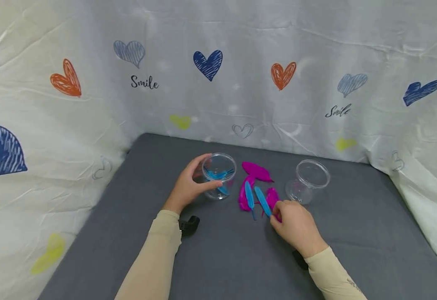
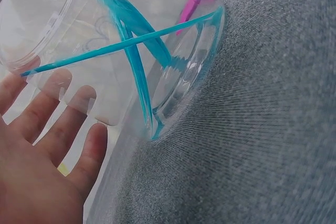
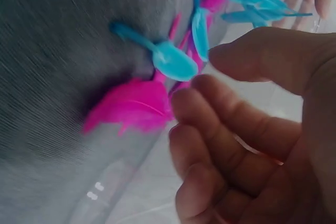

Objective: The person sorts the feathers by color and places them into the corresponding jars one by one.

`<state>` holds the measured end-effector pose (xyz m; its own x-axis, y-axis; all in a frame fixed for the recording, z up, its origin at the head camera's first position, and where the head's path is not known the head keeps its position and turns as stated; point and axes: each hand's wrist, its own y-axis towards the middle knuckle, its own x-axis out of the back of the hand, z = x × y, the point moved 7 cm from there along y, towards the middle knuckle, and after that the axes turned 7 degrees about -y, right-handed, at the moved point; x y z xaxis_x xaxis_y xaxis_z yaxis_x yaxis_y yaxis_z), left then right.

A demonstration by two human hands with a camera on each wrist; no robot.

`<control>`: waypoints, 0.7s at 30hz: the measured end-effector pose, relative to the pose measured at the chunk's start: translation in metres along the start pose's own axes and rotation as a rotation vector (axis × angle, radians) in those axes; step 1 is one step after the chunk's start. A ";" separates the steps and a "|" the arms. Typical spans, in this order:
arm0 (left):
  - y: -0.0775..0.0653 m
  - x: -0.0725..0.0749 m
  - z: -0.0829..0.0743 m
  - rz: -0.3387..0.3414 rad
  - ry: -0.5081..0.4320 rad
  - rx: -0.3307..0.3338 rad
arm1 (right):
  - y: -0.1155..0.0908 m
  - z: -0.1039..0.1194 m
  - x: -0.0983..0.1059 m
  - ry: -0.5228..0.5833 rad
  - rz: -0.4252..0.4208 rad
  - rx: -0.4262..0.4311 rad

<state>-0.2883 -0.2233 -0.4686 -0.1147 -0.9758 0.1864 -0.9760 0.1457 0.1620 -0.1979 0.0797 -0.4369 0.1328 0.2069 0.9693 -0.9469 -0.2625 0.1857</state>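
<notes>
The sleeved forearms point(image 1: 151, 254) reach forward, the left hand point(image 1: 187, 184) with thumb point(image 1: 212, 185) and fingers wide apart, the right hand point(image 1: 296, 223) with fingers point(image 3: 197, 113) half bent, thumb near them.

Table point(image 1: 237, 258): lane from near edge, between the sleeves point(image 1: 149, 258), runs to the feathers point(image 1: 249, 193). Left cup point(image 1: 218, 163), gripped by left hand point(image 1: 188, 185), bars their left side; right hand point(image 1: 297, 227) and right cup point(image 1: 308, 183) crowd the right. Room along left and right edges, outside both cups. Curtain point(image 1: 241, 96) walls far edge.
</notes>
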 end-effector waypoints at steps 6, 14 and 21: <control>0.000 -0.001 -0.001 -0.002 0.007 -0.007 | -0.013 -0.007 -0.011 -0.006 0.027 -0.072; 0.000 -0.001 0.000 -0.003 0.001 -0.011 | -0.018 -0.006 -0.020 -0.015 0.046 -0.097; 0.001 -0.001 -0.001 0.006 -0.005 -0.020 | -0.020 -0.005 -0.023 -0.019 0.034 -0.110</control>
<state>-0.2891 -0.2220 -0.4682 -0.1216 -0.9757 0.1822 -0.9715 0.1546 0.1798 -0.1832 0.0847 -0.4635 0.1047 0.1819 0.9777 -0.9772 -0.1638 0.1351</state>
